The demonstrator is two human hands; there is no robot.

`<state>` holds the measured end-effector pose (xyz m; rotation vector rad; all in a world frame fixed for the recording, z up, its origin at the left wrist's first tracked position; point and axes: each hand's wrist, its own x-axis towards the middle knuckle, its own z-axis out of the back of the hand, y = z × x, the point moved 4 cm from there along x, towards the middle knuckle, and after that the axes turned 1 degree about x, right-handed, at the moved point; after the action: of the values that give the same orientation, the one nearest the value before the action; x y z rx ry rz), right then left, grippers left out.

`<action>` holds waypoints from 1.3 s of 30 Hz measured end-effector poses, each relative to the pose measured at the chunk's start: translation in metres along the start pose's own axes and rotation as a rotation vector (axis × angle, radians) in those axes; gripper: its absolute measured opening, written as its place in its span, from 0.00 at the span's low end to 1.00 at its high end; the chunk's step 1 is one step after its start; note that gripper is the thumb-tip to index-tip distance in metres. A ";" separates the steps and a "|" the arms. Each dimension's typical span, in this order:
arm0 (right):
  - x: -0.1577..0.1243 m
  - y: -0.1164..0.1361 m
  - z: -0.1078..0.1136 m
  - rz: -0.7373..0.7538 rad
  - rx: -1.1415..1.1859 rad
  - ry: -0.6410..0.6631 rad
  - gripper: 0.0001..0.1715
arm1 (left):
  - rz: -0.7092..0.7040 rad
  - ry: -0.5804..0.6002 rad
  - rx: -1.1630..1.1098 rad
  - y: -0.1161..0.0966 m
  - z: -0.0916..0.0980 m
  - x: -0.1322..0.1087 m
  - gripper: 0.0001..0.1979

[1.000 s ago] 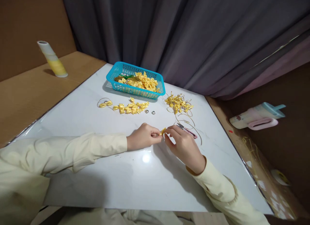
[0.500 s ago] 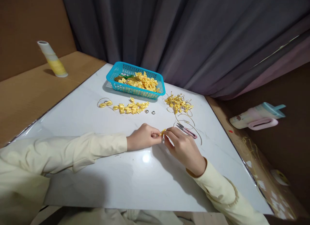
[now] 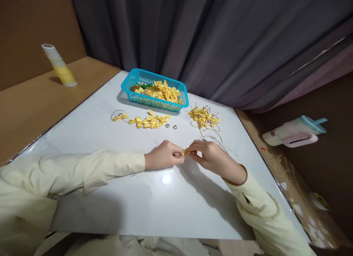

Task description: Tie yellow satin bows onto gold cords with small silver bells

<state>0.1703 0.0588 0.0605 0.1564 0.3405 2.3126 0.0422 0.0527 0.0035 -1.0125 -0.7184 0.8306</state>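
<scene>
Between my two hands is a small yellow ribbon bow, mostly covered by fingers. My left hand is closed in a pinch on its left side. Thumb and fingertips of my right hand pinch its right end. Just beyond lie two small silvery beads and a row of yellow bows. A single bow with a loop of cord rests farther left. Near my right hand curls a thin gold cord; the snips beneath that hand are almost wholly hidden.
At the back of the white table stands a blue basket holding yellow bows and gold-green strands. A heap of bows with cords sits right of it. A tumbler is at the right, a thread cone at the left.
My right hand has turned and its forearm has swung right, with the fingers closing further on the bow. It now covers the pink-handled snips. My left hand stays nearly still.
</scene>
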 end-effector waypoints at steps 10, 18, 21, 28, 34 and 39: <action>0.015 -0.005 0.005 0.089 0.060 0.172 0.13 | -0.013 0.024 0.031 0.000 -0.002 0.000 0.12; 0.022 -0.003 0.007 0.158 0.092 0.256 0.12 | -0.044 0.039 0.033 -0.003 -0.003 -0.001 0.13; 0.023 -0.001 0.007 0.169 0.102 0.291 0.14 | -0.057 0.048 0.035 -0.004 -0.003 -0.001 0.14; 0.026 -0.004 0.007 0.162 0.123 0.380 0.12 | -0.084 0.066 0.041 -0.004 -0.004 -0.001 0.15; 0.025 -0.009 0.006 0.096 0.178 0.404 0.10 | -0.080 0.069 0.019 -0.004 -0.003 -0.002 0.15; 0.017 -0.007 0.006 0.006 0.181 0.332 0.09 | -0.062 0.052 0.010 -0.004 -0.003 -0.003 0.14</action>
<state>0.1647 0.0773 0.0639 -0.1406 0.7179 2.3096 0.0445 0.0480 0.0058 -0.9948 -0.6968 0.7508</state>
